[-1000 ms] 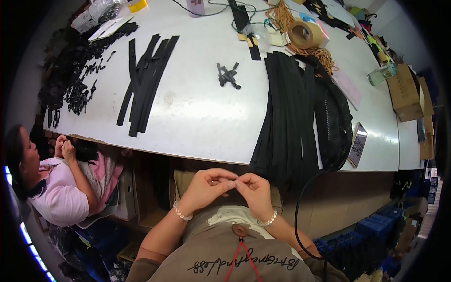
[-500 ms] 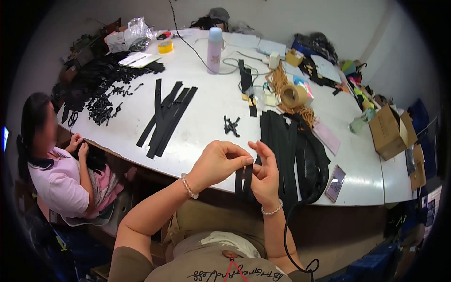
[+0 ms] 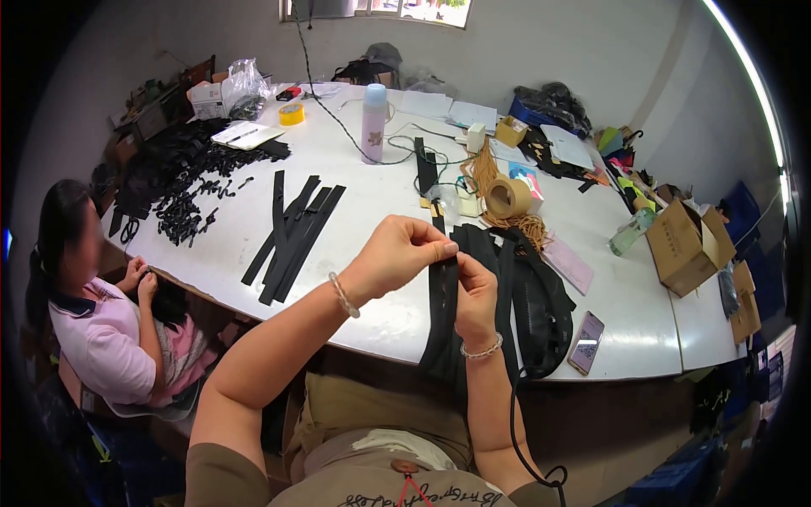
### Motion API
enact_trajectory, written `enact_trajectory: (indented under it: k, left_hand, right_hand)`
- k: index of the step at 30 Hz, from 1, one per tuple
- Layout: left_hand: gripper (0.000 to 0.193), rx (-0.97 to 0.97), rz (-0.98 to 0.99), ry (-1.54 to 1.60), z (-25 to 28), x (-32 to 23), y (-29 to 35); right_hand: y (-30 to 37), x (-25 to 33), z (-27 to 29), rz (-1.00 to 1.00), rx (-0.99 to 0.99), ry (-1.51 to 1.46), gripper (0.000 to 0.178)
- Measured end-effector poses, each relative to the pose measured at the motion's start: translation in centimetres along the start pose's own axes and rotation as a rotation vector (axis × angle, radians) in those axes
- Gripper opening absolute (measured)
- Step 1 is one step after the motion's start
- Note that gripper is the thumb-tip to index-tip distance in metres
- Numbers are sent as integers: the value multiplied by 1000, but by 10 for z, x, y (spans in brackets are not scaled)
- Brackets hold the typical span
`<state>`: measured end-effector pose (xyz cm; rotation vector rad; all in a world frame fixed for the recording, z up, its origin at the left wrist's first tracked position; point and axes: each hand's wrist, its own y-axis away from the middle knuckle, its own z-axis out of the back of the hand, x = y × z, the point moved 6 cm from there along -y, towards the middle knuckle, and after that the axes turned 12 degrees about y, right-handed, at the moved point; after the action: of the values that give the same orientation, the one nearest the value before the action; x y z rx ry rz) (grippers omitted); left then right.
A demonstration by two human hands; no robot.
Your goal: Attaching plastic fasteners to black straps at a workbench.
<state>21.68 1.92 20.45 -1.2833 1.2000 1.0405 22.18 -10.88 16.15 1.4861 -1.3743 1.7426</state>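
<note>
Near the table's front edge, my left hand (image 3: 394, 252) and my right hand (image 3: 476, 296) meet, thumbs and fingertips pinched together. Between them they grip the upper end of a black zipper strip (image 3: 443, 308), which hangs down past the table edge. Whatever small part sits right at the fingertips is hidden. Just right of my right hand lie more long black strips (image 3: 505, 279) beside a black backpack (image 3: 541, 311). Further left on the table, several black zipper strips (image 3: 298, 232) lie crossed over one another.
A heap of small black pulls (image 3: 182, 215) covers the left of the table. A co-worker (image 3: 106, 308) sits there, hands together. A bottle (image 3: 372, 125), brown tape roll (image 3: 508, 198), phone (image 3: 586, 342) and cardboard box (image 3: 688, 249) stand around. A black cable (image 3: 517, 422) hangs by my right arm.
The view has tilted up, showing a window. My hands have come closer together at the strip's end, and more of its length shows. My left hand now covers the small cluster of black pulls.
</note>
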Motion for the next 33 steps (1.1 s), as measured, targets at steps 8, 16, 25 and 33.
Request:
enact_trajectory:
  k: [8,16,25,33]
  left_hand:
    - [19,173,209,167,-11,10,9]
    - [19,-23,161,186,21,32,2]
    - [24,-129,206,260,41,80,0]
    - [43,-190,364,707,25,104,32]
  right_hand:
    - [20,32,5,274,-71,464,7]
    - [40,19,-8,93,46,481,12]
    - [84,-23,-11,-20,80,424,13]
    - [95,-46,-13,-174,36,98,8]
